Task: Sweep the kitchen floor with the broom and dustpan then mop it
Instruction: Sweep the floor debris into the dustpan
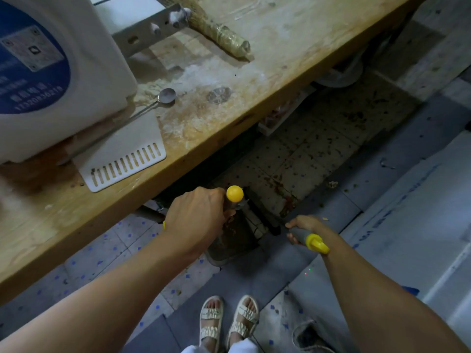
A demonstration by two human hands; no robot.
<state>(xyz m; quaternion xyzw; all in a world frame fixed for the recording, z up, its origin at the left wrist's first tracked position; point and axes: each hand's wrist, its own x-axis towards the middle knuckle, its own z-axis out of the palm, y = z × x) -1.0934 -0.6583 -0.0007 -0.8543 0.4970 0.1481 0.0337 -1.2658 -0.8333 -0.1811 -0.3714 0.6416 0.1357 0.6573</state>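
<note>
My left hand (195, 220) grips an upright handle topped by a round yellow cap (234, 193). Below that hand a dark dustpan (230, 240) stands on the floor, with brownish dirt in it. My right hand (304, 229) holds a grey handle with a yellow end (314, 242), and its dark lower part runs toward the pan near the table's edge. The tiled floor (316, 154) under the table is speckled with dark crumbs and reddish stains.
A long wooden table (229, 118) crosses the view on the left, carrying a white machine (46, 72), a metal spoon (165, 96), a white slotted plate (125, 164) and a straw hand broom (219, 34). My sandalled feet (228, 319) stand below. A white round base (341, 75) sits under the table's far end.
</note>
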